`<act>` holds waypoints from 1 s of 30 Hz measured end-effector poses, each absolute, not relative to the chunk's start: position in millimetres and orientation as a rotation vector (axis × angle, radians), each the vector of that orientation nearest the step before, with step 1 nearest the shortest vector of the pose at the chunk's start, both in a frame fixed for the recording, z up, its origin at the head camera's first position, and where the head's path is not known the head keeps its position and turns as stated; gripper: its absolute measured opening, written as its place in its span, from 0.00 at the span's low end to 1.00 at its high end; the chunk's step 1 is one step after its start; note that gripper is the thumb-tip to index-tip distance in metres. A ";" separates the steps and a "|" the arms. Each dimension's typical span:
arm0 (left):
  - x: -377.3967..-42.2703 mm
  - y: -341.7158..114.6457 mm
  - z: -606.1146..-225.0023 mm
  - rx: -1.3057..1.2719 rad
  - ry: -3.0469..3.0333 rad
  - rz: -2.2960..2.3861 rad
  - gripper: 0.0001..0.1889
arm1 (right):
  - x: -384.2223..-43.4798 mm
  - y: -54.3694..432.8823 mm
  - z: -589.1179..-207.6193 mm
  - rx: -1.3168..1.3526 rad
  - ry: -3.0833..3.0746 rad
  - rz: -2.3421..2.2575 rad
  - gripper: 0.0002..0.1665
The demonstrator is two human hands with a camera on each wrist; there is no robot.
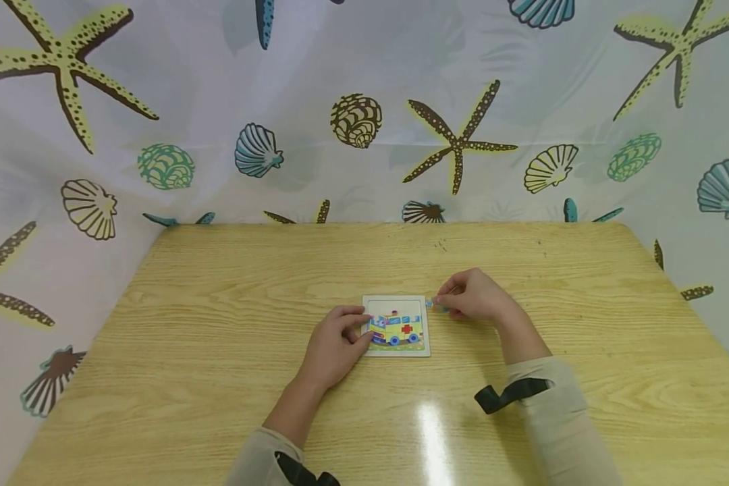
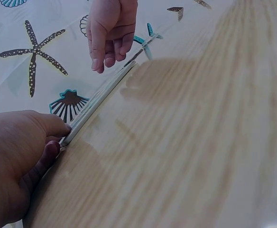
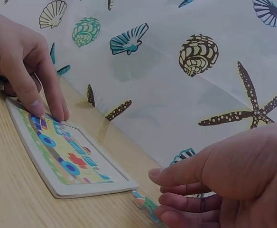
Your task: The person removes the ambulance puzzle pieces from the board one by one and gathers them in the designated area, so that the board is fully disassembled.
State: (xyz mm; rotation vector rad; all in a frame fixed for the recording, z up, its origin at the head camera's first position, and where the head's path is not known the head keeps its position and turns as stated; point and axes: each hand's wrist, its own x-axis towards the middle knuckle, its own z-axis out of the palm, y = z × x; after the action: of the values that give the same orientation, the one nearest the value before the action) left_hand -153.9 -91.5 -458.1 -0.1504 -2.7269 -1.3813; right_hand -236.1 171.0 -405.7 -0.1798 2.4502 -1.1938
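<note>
A white-framed picture puzzle board (image 1: 426, 337) lies flat on the table, showing a yellow ambulance with a red cross (image 3: 77, 160). Its upper strip is plain white. My left hand (image 1: 335, 343) rests at the board's left side, with straight fingertips (image 3: 36, 108) pressing on the picture. By the board's far right corner, my right hand (image 1: 475, 295) is held low with its thumb apart from the fingers. A small blue-and-green puzzle piece (image 3: 148, 206) lies on the table right at these fingertips, partly hidden by them in the right wrist view.
The wood-grain table (image 1: 249, 270) extends around the board on all sides. Behind it and along both sides hangs a white cloth (image 1: 316, 54) printed with starfish and shells. Dark straps (image 1: 513, 395) circle both sleeves near the wrists.
</note>
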 end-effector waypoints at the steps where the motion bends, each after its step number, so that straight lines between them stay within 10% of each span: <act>1: -153.8 -91.6 -458.0 -0.151 -2.726 -1.383 0.15 | -235.4 168.8 -405.2 -0.193 2.446 -1.196 0.13; 30: -155.1 -92.8 -460.1 -0.182 -2.708 -1.372 0.15 | -216.1 114.1 -411.7 -0.588 2.375 -1.144 0.15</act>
State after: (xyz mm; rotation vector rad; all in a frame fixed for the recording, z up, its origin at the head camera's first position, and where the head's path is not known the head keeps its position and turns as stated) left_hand -155.1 -92.8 -460.1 -0.1816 -2.7084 -1.3716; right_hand -216.1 114.1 -411.7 -0.5881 2.3754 -1.1438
